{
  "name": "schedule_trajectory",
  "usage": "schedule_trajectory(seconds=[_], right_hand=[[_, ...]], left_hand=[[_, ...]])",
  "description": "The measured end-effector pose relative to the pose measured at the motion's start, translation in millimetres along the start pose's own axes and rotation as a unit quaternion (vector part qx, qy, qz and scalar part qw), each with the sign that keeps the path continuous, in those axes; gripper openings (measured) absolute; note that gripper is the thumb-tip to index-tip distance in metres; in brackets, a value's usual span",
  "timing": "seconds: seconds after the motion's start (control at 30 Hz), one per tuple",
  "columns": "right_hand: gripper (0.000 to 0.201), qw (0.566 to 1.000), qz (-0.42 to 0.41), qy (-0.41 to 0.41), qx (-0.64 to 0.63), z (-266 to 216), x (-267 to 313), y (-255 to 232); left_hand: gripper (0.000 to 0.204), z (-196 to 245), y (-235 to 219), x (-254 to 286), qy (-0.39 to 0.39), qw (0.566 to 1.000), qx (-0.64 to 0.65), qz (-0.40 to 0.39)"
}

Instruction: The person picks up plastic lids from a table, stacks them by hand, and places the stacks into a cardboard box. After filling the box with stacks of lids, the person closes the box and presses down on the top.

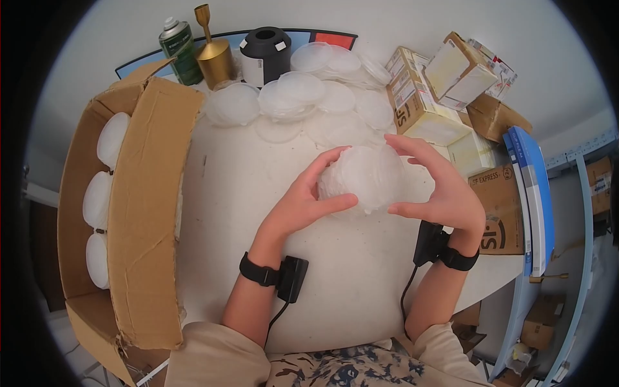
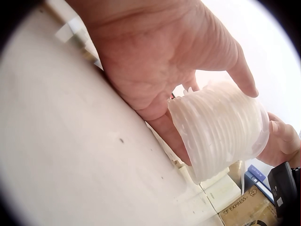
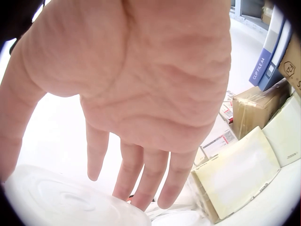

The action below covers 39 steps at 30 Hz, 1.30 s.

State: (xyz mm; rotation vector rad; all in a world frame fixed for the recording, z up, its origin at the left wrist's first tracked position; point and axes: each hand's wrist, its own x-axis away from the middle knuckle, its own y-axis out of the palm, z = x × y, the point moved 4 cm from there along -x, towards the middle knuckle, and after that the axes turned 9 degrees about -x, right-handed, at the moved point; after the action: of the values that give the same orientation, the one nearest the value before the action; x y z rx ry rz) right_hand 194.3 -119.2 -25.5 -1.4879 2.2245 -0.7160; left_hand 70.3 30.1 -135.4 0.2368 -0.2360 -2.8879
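Note:
A stack of translucent white discs [image 1: 367, 175] is raised over the table, lying on its side. My left hand [image 1: 298, 201] grips it from the left, with the thumb in front and fingers behind. In the left wrist view the ridged edges of the stack [image 2: 218, 129] show between thumb and fingers of the left hand [image 2: 160, 56]. On the other side my right hand [image 1: 448, 197] is spread around the stack's right end. Its fingers look nearly straight in the right wrist view, where the end disc [image 3: 70, 200] lies below the palm [image 3: 146, 89]; contact is unclear.
Loose discs [image 1: 293, 93] lie in overlapping piles at the table's back. A cardboard box [image 1: 145, 213] holding white disc stacks stands left. Behind are a green can [image 1: 179, 51], gold candle holder [image 1: 215, 63] and black-topped cylinder [image 1: 265, 55]. Boxes [image 1: 500, 206] and blue binders [image 1: 534, 193] line the right.

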Motion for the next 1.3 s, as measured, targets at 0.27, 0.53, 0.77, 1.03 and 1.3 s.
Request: schedule_trajectory(seconds=[0.27,0.53,0.77,1.03,1.3], right_hand=[[0.087,0.999,-0.028,-0.03,0.016,-8.6,-7.3,14.5],[0.086,0.998,-0.035,-0.045,0.023,-11.9,-10.1,19.7],[0.084,0.997,-0.03,-0.063,0.034,-14.2,-10.0,21.2],[0.083,0.996,-0.03,-0.073,0.035,-13.5,-11.2,21.4],[0.081,0.996,-0.036,-0.078,0.034,-10.5,-11.8,22.5]], left_hand=[[0.074,-2.0,-0.4,-0.5,0.008,1.0,-0.001,0.0],[0.077,-2.9,-0.9,-0.5,-0.004,1.0,-0.022,-0.013],[0.077,-3.8,-1.4,-1.2,0.0,1.0,-0.024,-0.011],[0.076,-7.2,-2.0,-1.2,-0.001,1.0,-0.001,0.007],[0.075,-5.5,-2.3,-0.7,-0.004,1.0,-0.017,0.01]])
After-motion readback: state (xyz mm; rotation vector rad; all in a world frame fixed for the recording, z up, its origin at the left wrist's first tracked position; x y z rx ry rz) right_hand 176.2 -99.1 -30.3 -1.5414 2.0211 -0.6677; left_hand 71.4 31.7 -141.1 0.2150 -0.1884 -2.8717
